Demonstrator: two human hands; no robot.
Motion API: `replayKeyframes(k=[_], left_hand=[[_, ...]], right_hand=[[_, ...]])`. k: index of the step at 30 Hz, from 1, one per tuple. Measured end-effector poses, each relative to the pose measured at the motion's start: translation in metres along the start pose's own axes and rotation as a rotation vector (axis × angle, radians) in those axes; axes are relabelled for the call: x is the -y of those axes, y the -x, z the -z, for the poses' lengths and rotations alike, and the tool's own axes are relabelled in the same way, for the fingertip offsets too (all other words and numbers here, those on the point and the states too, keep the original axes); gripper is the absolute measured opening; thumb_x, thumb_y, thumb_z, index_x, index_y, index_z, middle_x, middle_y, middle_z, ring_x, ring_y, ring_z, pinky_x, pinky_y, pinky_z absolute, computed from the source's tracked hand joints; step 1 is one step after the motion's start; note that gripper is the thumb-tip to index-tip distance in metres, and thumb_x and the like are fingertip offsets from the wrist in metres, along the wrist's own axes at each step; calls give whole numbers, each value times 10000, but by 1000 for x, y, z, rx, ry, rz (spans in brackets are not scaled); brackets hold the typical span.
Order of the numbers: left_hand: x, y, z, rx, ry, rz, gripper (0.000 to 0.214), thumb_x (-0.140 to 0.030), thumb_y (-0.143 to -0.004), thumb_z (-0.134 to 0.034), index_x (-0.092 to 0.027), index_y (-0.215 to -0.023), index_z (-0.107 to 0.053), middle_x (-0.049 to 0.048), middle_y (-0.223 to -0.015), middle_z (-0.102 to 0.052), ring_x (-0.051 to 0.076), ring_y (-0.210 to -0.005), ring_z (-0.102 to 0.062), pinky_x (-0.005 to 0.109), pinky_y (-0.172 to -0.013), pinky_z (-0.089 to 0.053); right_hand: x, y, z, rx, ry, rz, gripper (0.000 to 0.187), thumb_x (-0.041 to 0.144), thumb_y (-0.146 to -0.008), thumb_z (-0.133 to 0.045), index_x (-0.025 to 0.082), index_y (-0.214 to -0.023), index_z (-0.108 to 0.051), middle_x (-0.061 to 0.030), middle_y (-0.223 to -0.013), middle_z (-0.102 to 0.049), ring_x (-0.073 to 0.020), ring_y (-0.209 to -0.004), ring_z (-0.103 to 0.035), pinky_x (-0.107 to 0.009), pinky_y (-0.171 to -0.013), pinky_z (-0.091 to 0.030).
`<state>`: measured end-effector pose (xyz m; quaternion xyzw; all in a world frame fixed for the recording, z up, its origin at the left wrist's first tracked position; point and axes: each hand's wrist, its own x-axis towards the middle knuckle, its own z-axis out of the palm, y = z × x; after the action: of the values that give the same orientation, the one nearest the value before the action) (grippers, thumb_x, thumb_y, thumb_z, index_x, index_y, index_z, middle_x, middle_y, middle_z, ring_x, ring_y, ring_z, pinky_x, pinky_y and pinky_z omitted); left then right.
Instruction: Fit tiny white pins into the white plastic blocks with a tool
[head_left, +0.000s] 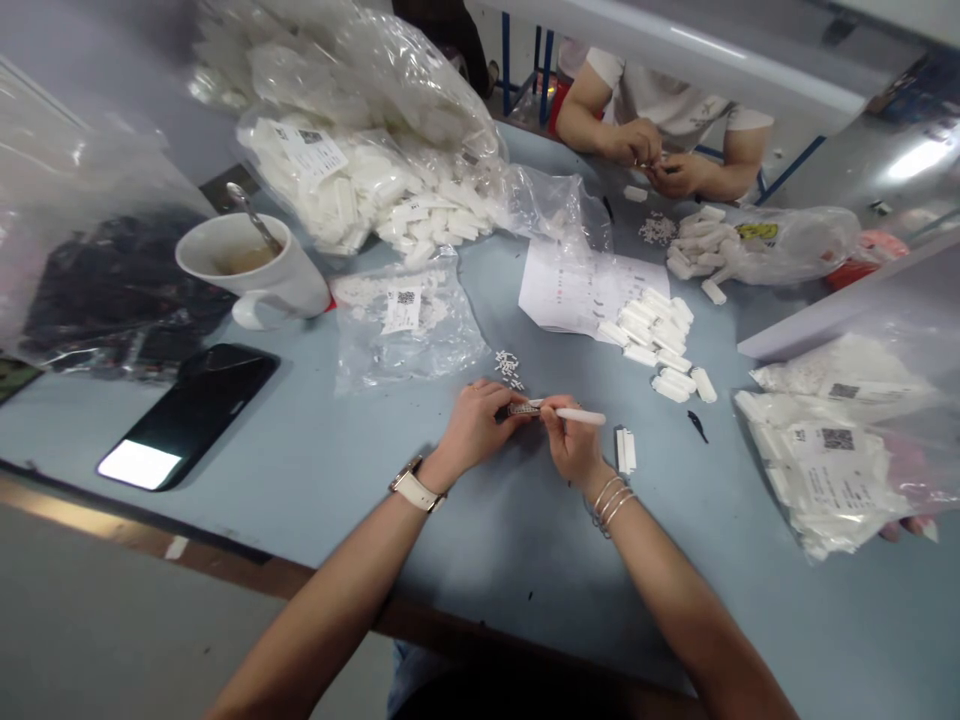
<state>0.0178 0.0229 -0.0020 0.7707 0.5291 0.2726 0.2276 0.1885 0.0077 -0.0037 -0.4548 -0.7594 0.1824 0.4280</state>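
Note:
My left hand [480, 424], with a watch at its wrist, is closed on a small white plastic part [519, 409] with a darker inner side. In my right hand [574, 440] is a white pen-like tool [581, 415], its handle pointing right and its tip at the part. The fingers of both hands nearly meet, and they partly hide the part and the tip. Just beyond my left hand lies a small pile of tiny white pieces [508, 367]. A few white rectangular parts [625, 450] stand side by side to the right of my right hand.
White housings [652, 330] lie heaped on a printed sheet [555, 290]. Plastic bags [360, 190] fill the back left; another bag [832, 470] lies right. A mug with a spoon [289, 280] and a phone [191, 415] are left. Across the table, a person's hands [660, 160] handle something small.

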Motion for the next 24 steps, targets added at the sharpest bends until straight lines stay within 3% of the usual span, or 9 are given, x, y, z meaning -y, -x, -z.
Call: replayKeyframes(k=[7,15,24], left_hand=[[0,0,-1,-11,1,-4,91,-247,-780,-688,-211,-863,-696,36,-829,-703,212,-820,-589,349,-753,-428],[0,0,0,-4,-7,-15,90,-245,-790,-671,-213,-871,-688,32,-812,-694,206,-807,-586,343,-743,-429],[0,0,0,1,12,-2,91,-258,-796,-670,-215,-874,-683,33,-827,-700,215,-838,-597,353,-760,-424]], right_hand=[[-5,6,-2,-62,-75,-53,310,378,-973,-342,197,-900,-583,-61,-810,-664,-169,-720,-640,-288,-650,-524],[-3,2,-1,-30,-44,-43,311,362,-976,-341,192,-882,-583,-53,-779,-662,-162,-700,-637,-276,-649,-516],[1,-1,-1,-18,65,61,288,322,-974,-345,187,-886,-584,-74,-799,-683,-169,-741,-654,-277,-687,-524]])
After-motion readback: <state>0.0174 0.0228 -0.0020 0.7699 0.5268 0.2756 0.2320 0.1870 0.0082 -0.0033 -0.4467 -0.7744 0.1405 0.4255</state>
